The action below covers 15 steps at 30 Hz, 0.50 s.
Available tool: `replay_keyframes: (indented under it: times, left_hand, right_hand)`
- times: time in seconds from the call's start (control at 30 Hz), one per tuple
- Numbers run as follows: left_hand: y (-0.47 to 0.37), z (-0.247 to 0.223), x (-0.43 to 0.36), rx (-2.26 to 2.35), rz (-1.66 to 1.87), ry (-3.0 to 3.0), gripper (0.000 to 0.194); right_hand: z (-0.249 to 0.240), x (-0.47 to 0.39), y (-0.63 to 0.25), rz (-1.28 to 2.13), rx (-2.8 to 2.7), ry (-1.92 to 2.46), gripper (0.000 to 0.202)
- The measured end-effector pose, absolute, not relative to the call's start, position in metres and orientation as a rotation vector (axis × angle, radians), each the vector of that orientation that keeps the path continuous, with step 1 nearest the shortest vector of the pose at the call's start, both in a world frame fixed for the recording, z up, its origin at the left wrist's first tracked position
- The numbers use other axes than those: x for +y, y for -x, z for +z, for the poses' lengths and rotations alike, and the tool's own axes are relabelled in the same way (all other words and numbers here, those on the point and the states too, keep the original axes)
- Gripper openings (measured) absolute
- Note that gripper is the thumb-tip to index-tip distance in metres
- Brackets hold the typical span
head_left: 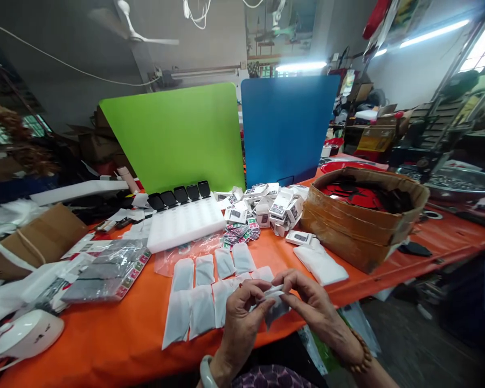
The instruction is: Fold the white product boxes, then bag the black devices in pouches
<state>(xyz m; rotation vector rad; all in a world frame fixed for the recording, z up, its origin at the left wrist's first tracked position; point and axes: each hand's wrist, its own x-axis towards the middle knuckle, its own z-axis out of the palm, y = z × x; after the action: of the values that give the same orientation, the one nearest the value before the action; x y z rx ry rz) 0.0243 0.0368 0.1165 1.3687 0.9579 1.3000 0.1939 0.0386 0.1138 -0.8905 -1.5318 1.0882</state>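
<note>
Both hands meet over the table's near edge. Between thumb and fingers, my left hand [244,315] pinches one side of a small translucent white pouch [278,308], through which something dark shows. My right hand [313,304] grips the pouch's other upper edge, with a beaded bracelet at the wrist. Just left of and beyond the hands, white pouches [202,310] lie in two rows on the orange tablecloth [117,337]. Fingers partly cover the pouches nearest to them.
Black cases [180,194] stand along a white foam block [188,223]. Small printed boxes [282,203] and a pile of cards [242,233] lie behind the pouches. A cardboard box [347,231] holds red and black pieces. A white stack [321,264] sits right; a white lidded pot [26,337], left.
</note>
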Motion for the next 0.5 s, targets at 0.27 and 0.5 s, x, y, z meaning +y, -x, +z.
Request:
replay_keyframes:
  times: [0.27, 0.5]
  left_hand:
    - [-0.016, 0.111, 0.015, 1.087, 1.331, -1.263, 0.026]
    - [0.028, 0.096, 0.015, 1.3, 1.344, -1.075, 0.035]
  right_hand:
    - [0.085, 0.013, -0.179, 1.431, -1.562, 0.851, 0.032]
    - [0.055, 0.062, -0.187, 1.504, -1.264, 0.924, 0.042]
